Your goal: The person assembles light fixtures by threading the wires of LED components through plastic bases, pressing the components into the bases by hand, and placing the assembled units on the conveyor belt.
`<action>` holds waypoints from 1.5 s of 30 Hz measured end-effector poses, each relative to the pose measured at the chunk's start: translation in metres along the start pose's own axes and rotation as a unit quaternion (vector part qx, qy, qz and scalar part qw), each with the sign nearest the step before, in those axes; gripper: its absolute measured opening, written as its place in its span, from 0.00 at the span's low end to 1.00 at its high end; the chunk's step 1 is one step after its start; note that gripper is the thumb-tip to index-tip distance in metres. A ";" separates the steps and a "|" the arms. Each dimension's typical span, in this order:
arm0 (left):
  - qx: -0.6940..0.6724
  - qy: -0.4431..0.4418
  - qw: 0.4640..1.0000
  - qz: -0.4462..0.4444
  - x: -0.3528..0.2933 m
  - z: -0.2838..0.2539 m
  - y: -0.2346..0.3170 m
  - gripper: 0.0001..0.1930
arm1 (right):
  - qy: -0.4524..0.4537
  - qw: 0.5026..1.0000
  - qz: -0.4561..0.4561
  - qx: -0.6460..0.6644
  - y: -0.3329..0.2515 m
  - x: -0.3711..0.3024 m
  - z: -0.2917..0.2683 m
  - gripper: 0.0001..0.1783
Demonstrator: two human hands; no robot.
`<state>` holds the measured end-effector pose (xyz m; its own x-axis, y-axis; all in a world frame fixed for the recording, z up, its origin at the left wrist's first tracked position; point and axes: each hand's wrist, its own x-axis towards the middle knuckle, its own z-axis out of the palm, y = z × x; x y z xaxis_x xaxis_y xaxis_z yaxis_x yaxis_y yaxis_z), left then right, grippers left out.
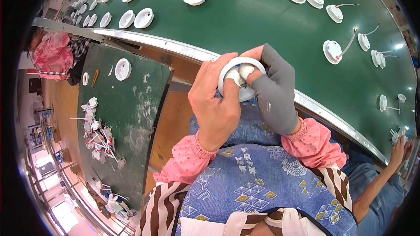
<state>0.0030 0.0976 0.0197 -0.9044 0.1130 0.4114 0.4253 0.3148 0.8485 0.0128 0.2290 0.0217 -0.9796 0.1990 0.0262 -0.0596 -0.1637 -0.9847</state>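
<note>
One white ring (248, 94) sits gripped between left hand (215, 102) and gloved right hand (278, 94) beside the green bench (253, 22), thumbs (232, 76) inside, apparently unfinished. Wired discs (331, 51) on the bench look further along.

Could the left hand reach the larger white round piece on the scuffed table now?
Probably not yet: the left hand holds a white ring with the right hand, though nothing covers the round piece.
</note>
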 end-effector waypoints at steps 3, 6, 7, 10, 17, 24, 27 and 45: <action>-0.017 -0.016 0.999 -0.030 0.004 -0.004 0.003 0.18 | -0.008 1.000 0.007 -0.011 -0.003 0.000 0.001 0.11; 0.006 -0.038 0.999 0.008 0.012 -0.008 -0.008 0.20 | 0.013 1.000 -0.011 0.024 0.005 0.004 0.004 0.11; 0.007 -0.035 0.999 0.009 0.012 -0.008 -0.009 0.20 | 0.010 1.000 -0.012 0.023 0.006 0.006 0.005 0.11; -0.078 -0.023 0.995 -0.048 0.013 -0.006 -0.010 0.21 | 0.014 1.000 -0.012 0.013 0.005 0.012 0.005 0.11; 0.012 -0.006 1.000 -0.013 0.018 -0.017 -0.015 0.17 | -0.006 0.996 -0.033 -0.081 0.006 0.010 0.009 0.10; -0.079 0.088 0.993 0.018 0.009 0.008 -0.011 0.11 | 0.010 0.991 -0.093 -0.095 0.009 -0.005 0.003 0.10; -0.093 0.108 0.990 -0.023 0.005 0.005 -0.002 0.10 | 0.011 0.994 -0.081 -0.078 0.007 -0.011 0.012 0.10; -0.077 0.070 0.994 0.024 -0.003 -0.017 -0.016 0.11 | -0.123 0.985 -0.066 -0.097 -0.009 -0.006 0.016 0.16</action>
<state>-0.0009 0.0758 0.0105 -0.8741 -0.0107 0.4857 0.4776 0.1638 0.8632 0.0162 0.2136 0.0328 -0.9839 -0.0381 0.1744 -0.1759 0.0403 -0.9836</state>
